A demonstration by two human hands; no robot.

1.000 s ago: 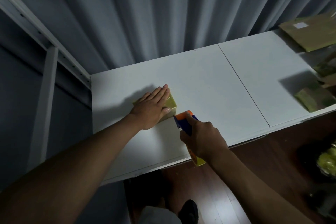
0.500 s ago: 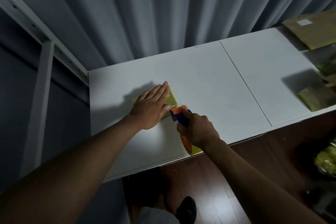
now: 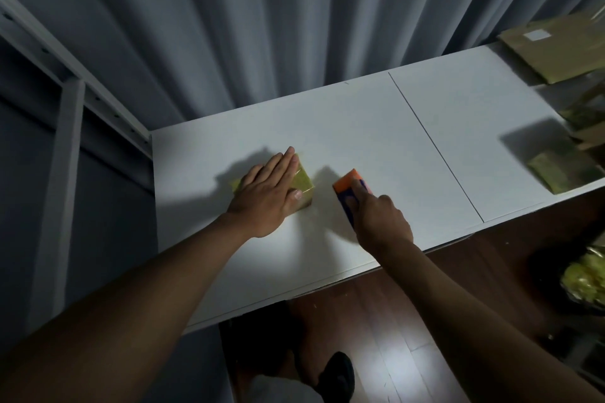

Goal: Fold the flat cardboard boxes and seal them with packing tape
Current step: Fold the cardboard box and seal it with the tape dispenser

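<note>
Flat on box [image 3: 302,180] — left hand [image 3: 266,193] (pressing)

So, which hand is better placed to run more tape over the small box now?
The right hand, probably: it already holds the tape dispenser beside the small box. The left hand lies flat on top, holding the box down.

My feed dim overall, room dark. Single light pool on white table [image 3: 376,127] centre, source above and behind me. Hard shadows thrown left of left hand [image 3: 266,191] and of tape dispenser [image 3: 352,191]. Bright glare patch on wood floor [image 3: 402,366]. Right edge smeared: flat cardboard [image 3: 556,49] blurred. Curtain [image 3: 294,16] folds and shelf frame [image 3: 65,82] bowed by wide lens.
</note>
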